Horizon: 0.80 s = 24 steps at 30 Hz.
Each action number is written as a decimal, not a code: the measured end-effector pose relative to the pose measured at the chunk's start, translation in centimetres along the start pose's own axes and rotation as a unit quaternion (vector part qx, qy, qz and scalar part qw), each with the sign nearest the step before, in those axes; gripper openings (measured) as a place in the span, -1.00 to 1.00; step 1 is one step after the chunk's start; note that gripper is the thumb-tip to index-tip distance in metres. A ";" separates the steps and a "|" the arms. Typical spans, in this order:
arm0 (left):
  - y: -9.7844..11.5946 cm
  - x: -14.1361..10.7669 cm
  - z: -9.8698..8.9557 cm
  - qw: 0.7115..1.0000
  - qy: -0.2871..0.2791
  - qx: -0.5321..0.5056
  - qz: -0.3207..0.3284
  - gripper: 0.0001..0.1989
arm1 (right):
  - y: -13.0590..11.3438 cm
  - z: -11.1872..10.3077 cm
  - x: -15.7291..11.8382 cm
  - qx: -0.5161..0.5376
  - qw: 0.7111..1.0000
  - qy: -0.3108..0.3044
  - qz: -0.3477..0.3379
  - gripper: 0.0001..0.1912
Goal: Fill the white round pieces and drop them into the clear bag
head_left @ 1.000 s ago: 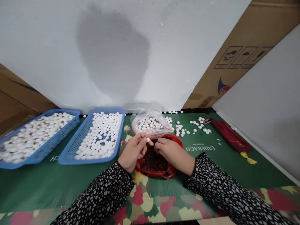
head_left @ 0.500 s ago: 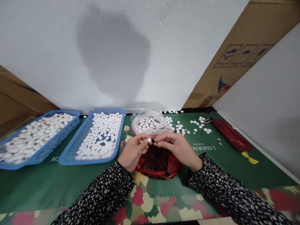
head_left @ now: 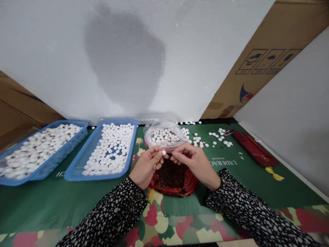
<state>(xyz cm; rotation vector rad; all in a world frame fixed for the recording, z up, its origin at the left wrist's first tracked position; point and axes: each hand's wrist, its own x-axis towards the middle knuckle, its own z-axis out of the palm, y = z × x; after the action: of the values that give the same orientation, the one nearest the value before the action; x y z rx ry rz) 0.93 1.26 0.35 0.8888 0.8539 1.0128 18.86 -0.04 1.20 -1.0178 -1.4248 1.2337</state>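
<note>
My left hand (head_left: 144,168) pinches a small white ball-like piece (head_left: 163,152) between thumb and forefinger. A second white piece (head_left: 154,167) shows among its curled fingers. Close on the right, my right hand (head_left: 199,164) has its thumb and fingertips pressed together; what they hold, if anything, is too small to make out. A narrow gap separates the two hands. Beneath them lies an opened red plastic bag (head_left: 191,183) with a dark brown, crumbly-looking mass (head_left: 171,175) in it. Just beyond the fingers rests a clear zip bag (head_left: 171,127) of white pieces.
A blue basket (head_left: 74,166) of white pieces sits left of my hands; another blue basket (head_left: 83,133), farther left, holds white pieces with brown spots. Loose white pieces (head_left: 197,139) lie scattered right of the zip bag. A dark red case (head_left: 257,151) lies right, by a yellow ribbon (head_left: 274,174).
The fingertips of my right hand have drawn slightly right, away from the white piece. My left hand keeps nearly the same position and pinch.
</note>
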 end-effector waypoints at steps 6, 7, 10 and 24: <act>-0.1 0.0 0.0 1.000 0.013 0.006 0.000 -0.71 | -0.1 0.3 -0.2 0.023 0.999 -0.024 0.021 -0.87; -0.2 0.0 -0.1 1.000 0.013 0.003 0.001 -0.72 | 0.0 0.3 -0.2 0.029 0.999 -0.030 0.016 -0.87; -0.5 0.1 -0.4 1.000 0.010 -0.003 0.004 -0.72 | 0.3 0.4 -0.3 0.021 0.999 -0.023 -0.007 -0.91; -0.1 -0.4 0.3 0.997 0.006 0.064 0.038 -0.73 | 0.7 0.3 -0.1 -0.101 0.992 -0.021 -0.078 -0.95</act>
<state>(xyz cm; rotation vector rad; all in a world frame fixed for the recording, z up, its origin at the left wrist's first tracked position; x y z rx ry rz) 1.08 0.81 0.47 1.0321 0.9090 1.0386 18.55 -0.10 0.46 -0.9991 -1.6552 1.0187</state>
